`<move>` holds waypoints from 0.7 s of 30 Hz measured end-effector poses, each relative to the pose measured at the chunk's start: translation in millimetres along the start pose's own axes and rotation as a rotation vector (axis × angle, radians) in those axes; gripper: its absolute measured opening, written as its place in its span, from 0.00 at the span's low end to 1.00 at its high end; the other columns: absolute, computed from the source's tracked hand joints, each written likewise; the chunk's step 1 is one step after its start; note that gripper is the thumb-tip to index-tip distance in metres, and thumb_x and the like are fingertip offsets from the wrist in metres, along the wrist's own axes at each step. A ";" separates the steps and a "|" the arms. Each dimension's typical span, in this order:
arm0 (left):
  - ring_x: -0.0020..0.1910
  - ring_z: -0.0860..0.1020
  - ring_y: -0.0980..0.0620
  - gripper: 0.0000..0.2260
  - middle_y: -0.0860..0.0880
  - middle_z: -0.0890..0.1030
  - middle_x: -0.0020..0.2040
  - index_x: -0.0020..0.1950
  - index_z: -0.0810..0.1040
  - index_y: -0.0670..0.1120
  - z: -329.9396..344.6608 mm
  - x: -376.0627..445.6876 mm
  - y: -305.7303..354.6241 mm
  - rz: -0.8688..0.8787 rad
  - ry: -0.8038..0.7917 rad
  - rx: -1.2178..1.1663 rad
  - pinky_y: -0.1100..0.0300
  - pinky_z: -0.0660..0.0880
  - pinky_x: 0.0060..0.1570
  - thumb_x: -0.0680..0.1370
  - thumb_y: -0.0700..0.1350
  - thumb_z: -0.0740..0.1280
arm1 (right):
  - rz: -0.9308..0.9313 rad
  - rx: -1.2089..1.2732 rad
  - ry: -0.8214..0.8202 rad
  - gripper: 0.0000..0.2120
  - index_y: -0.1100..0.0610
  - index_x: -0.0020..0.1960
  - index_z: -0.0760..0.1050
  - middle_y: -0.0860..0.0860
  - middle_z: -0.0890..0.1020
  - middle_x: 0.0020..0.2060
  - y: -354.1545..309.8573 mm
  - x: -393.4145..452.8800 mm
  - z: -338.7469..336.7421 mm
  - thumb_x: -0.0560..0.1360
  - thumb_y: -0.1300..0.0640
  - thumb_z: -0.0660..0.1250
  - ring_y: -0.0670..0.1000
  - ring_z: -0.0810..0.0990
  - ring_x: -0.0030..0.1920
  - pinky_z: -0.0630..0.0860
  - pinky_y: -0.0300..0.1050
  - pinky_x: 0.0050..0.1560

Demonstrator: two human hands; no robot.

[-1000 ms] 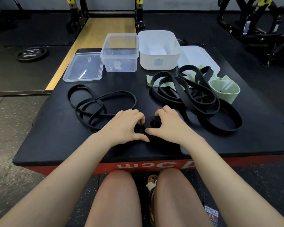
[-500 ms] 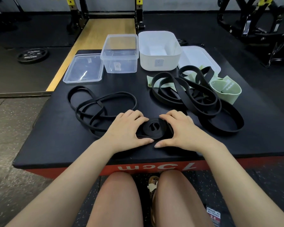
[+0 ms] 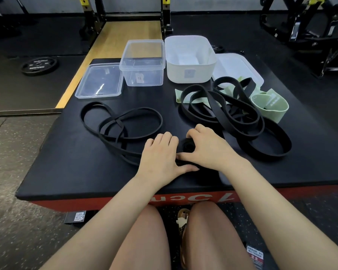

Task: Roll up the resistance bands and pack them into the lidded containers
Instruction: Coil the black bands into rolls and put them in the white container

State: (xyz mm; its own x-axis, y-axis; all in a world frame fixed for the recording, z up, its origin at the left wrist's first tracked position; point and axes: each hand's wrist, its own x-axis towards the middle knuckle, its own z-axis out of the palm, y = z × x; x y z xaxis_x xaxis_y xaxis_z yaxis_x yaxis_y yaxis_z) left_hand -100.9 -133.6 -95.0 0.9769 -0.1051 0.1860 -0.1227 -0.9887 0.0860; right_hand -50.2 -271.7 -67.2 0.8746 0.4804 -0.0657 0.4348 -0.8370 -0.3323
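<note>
On black box top (image 3: pixel 66 156) — gym floor | both hands (image 3: pixel 185 152) grip rolled band (image 3: pixel 188 146)

One head-worn view looks forward and down from close above the black platform (image 3: pixel 66 162); wide-angle, reaching the gym floor (image 3: pixel 18 221) beyond.

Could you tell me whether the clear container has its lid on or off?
Off. The clear container stands open-topped, and its clear lid lies flat on the table beside it.
</note>
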 end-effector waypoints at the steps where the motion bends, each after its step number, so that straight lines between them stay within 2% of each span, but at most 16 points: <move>1: 0.50 0.70 0.52 0.36 0.52 0.71 0.49 0.51 0.71 0.46 -0.4 0.4 -2.4 0.013 -0.018 -0.011 0.57 0.65 0.52 0.61 0.75 0.55 | 0.003 0.006 0.000 0.28 0.55 0.57 0.70 0.47 0.69 0.49 -1.1 1.5 0.9 0.68 0.35 0.67 0.50 0.69 0.55 0.71 0.47 0.53; 6: 0.56 0.69 0.53 0.35 0.55 0.72 0.54 0.56 0.72 0.50 -9.9 9.0 -23.6 0.153 -0.142 -0.038 0.58 0.63 0.57 0.61 0.74 0.56 | -0.019 0.080 -0.049 0.28 0.56 0.62 0.70 0.47 0.67 0.50 0.5 2.7 -1.3 0.69 0.39 0.69 0.50 0.67 0.56 0.70 0.46 0.57; 9: 0.56 0.69 0.54 0.34 0.56 0.72 0.54 0.54 0.72 0.51 -15.5 13.7 -34.6 0.193 -0.173 -0.048 0.59 0.62 0.57 0.60 0.74 0.57 | -0.074 0.114 -0.089 0.29 0.55 0.66 0.69 0.47 0.68 0.53 -1.9 3.2 -1.5 0.70 0.41 0.69 0.50 0.66 0.60 0.67 0.44 0.60; 12: 0.58 0.69 0.54 0.38 0.57 0.71 0.56 0.59 0.71 0.52 -16.8 14.8 -39.9 0.184 -0.170 -0.019 0.58 0.62 0.58 0.58 0.75 0.57 | -0.126 0.158 -0.145 0.30 0.54 0.69 0.68 0.49 0.69 0.58 -2.7 5.2 -2.1 0.72 0.43 0.69 0.49 0.64 0.64 0.65 0.43 0.63; 15: 0.60 0.69 0.53 0.42 0.55 0.71 0.59 0.63 0.71 0.51 -15.6 12.5 -40.8 0.173 -0.155 0.000 0.58 0.62 0.59 0.59 0.76 0.55 | -0.173 0.185 -0.183 0.30 0.52 0.71 0.66 0.47 0.69 0.61 -2.0 7.8 -1.5 0.73 0.44 0.69 0.48 0.62 0.65 0.62 0.39 0.62; 18: 0.58 0.71 0.52 0.43 0.54 0.74 0.57 0.61 0.74 0.49 -13.8 8.4 -40.4 0.165 -0.112 -0.033 0.57 0.65 0.57 0.59 0.77 0.50 | -0.190 0.226 -0.221 0.31 0.51 0.73 0.64 0.46 0.68 0.64 3.1 7.8 -1.5 0.73 0.44 0.68 0.46 0.61 0.67 0.60 0.40 0.66; 21: 0.56 0.70 0.52 0.41 0.54 0.73 0.56 0.61 0.74 0.48 -6.5 1.6 -39.4 0.111 -0.098 -0.146 0.58 0.66 0.57 0.61 0.76 0.53 | -0.186 0.276 -0.222 0.30 0.48 0.73 0.63 0.43 0.67 0.67 10.9 1.7 -1.8 0.74 0.44 0.68 0.43 0.60 0.69 0.59 0.38 0.67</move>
State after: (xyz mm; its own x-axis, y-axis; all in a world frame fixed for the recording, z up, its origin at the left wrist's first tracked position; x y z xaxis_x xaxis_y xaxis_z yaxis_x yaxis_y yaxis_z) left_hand -95.6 -94.2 -91.7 0.9675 -0.2295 0.1065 -0.2476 -0.9454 0.2121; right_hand -43.6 -280.5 -69.2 0.7056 0.6874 -0.1721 0.4811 -0.6431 -0.5959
